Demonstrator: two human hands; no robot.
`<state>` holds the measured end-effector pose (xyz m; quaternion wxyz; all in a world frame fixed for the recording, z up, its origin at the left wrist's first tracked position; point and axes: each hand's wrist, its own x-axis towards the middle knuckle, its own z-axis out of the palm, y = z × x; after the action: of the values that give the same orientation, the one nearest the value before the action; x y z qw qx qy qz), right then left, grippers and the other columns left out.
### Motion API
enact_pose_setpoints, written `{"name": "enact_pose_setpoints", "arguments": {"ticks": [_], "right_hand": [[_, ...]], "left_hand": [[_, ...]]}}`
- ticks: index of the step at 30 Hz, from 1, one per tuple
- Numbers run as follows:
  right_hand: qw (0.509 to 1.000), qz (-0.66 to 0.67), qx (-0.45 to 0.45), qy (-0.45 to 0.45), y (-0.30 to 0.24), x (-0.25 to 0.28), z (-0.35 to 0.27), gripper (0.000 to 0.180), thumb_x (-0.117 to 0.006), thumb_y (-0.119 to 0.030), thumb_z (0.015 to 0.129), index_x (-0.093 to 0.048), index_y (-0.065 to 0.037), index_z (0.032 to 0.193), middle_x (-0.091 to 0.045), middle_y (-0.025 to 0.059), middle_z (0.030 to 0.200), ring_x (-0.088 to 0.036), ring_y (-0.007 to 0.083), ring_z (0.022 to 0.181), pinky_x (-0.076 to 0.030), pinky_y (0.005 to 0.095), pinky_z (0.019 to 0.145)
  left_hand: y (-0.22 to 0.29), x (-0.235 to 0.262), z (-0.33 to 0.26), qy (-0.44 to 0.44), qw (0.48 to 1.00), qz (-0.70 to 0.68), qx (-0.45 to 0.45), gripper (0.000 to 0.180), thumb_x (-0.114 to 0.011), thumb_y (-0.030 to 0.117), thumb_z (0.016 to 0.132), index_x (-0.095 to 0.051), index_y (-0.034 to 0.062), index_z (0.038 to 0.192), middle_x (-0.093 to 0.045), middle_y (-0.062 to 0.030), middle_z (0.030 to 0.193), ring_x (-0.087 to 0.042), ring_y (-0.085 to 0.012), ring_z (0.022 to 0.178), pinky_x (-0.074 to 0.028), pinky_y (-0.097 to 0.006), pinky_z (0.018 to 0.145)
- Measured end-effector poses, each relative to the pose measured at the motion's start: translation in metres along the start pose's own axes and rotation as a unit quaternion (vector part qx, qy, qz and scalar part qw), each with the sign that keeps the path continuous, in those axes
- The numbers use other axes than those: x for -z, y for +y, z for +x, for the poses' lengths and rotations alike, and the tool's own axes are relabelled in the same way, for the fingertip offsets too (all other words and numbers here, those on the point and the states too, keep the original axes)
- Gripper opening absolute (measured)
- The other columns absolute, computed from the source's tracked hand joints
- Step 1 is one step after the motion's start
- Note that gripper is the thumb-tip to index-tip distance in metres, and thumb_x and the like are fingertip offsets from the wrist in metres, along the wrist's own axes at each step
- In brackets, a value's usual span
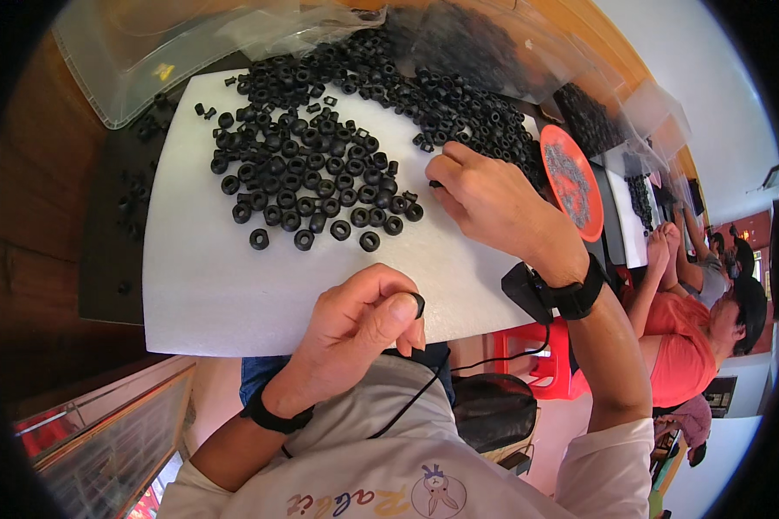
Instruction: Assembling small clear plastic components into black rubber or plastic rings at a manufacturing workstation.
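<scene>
My left hand (355, 318) is closed over the near edge of a white foam sheet (225, 294). Between its thumb and fingers it pinches a black ring (419, 304), mostly hidden by the fingers. Farther right, my right hand (486, 192) is closed, fingertips together, on a small dark piece (435, 183) that shows only in part. A heap of round black rings (303, 210) with wide holes lies left of it on the sheet. Beyond the hand spreads a dense band of smaller black hollow pieces (459, 108).
An orange plate (593, 221) of small grey bits stands right of the sheet. Clear plastic bins (104, 78) and bags line the far side. A black cable (407, 402) runs below my hands. At right, a co-worker in a red shirt (679, 346) sits at the table.
</scene>
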<state>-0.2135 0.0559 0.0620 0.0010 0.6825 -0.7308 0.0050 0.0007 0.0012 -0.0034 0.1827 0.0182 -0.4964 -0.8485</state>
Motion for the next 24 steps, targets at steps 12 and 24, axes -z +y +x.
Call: {"name": "enact_pose_setpoints", "arguments": {"ticks": [12, 24], "right_hand": [[0.983, 0.122, -0.087, 0.103, 0.033, 0.03, -0.062, 0.008, -0.056, -0.002, 0.084, -0.059, 0.002, 0.089, -0.058, 0.016, 0.082, -0.058, 0.0344, 0.075, -0.045, 0.0384, 0.065], [0.988, 0.111, -0.095, 0.054, 0.028, 0.015, -0.073, 0.008, -0.058, -0.005, 0.084, -0.06, 0.001, 0.088, -0.058, 0.0148, 0.082, -0.059, 0.0347, 0.074, -0.046, 0.0406, 0.065]], "left_hand": [[-0.003, -0.004, 0.002, 0.007, 1.0, -0.012, -0.004, 0.022, -0.045, 0.021, 0.099, -0.051, -0.0007, 0.097, -0.058, -0.0057, 0.077, -0.054, -0.0093, 0.068, -0.045, -0.023, 0.064], [-0.006, -0.005, 0.002, 0.004, 1.0, -0.016, -0.015, 0.021, -0.046, 0.019, 0.099, -0.051, -0.0011, 0.097, -0.059, -0.0068, 0.077, -0.054, -0.0097, 0.067, -0.045, -0.024, 0.063]]}}
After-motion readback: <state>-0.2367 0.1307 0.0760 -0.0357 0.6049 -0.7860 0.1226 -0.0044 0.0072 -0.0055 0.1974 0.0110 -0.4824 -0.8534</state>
